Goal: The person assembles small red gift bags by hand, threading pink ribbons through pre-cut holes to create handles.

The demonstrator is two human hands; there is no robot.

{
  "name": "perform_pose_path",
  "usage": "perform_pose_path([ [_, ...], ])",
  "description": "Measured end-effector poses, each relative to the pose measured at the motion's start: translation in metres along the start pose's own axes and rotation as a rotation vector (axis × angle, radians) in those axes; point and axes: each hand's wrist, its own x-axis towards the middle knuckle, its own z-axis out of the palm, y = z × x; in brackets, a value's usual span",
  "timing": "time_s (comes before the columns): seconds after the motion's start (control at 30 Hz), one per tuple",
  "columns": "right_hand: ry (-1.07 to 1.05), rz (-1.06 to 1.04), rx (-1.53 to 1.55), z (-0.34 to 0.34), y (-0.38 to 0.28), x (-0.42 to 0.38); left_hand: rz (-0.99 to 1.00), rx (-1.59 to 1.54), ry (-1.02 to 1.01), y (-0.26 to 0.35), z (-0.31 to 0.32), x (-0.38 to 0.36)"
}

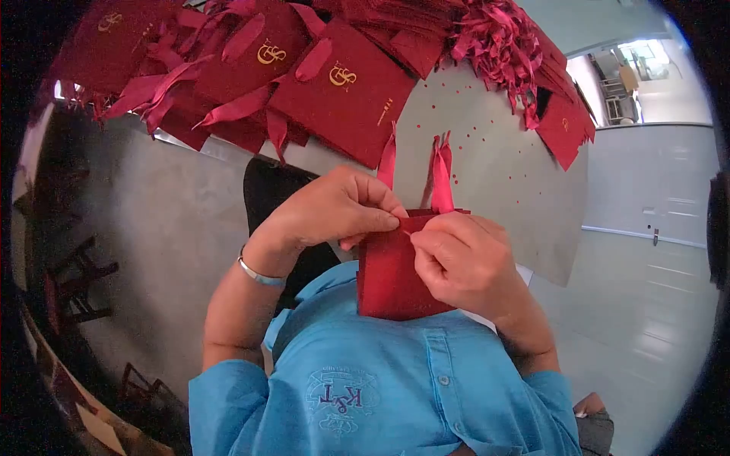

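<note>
- holding a red bag point(399, 277) by its top rim, opening turned away from the blue shirt point(266, 414), at the near edge of the tabletop point(532, 224).
- gripping with the left hand point(342, 205), thumb against index finger, at the rim's left part; wearing a silver bracelet point(261, 272) on that wrist.
- gripping with the right hand point(468, 254), fingers curled and tips drawn together, at the bag's upper front, just beside the left fingertips; cannot tell whether also pinching something smaller.
- rising from the bag's opening, a pink ribbon point(442, 175), pointing toward the tabletop's far edge.
- lying overlapped along the tabletop's left side, stacked bags point(342, 91) with gold print and pink handles.
- piled toward the far edge, a ribbon heap point(502, 49); lying near the far right corner, more red pieces point(566, 129).
- scattered between, across bare tabletop, small red specks point(471, 137).
- standing on the floor at left, a dark wooden chair point(80, 285).
</note>
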Motion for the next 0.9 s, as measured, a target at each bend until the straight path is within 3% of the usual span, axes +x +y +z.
perform_pose_path([
  [0.47, -0.127, 0.054, 0.004, -0.011, -0.001, 0.007, -0.009, 0.036, 0.044, 0.007, 0.008, -0.002],
  [0.8, -0.086, 0.054, -0.005, -0.009, -0.003, 0.008, 0.002, 0.015, 0.032, 0.004, 0.007, -0.002],
  [0.9, -0.168, 0.023, -0.020, -0.014, -0.005, 0.017, -0.014, 0.067, 0.045, 0.007, 0.009, -0.001],
])
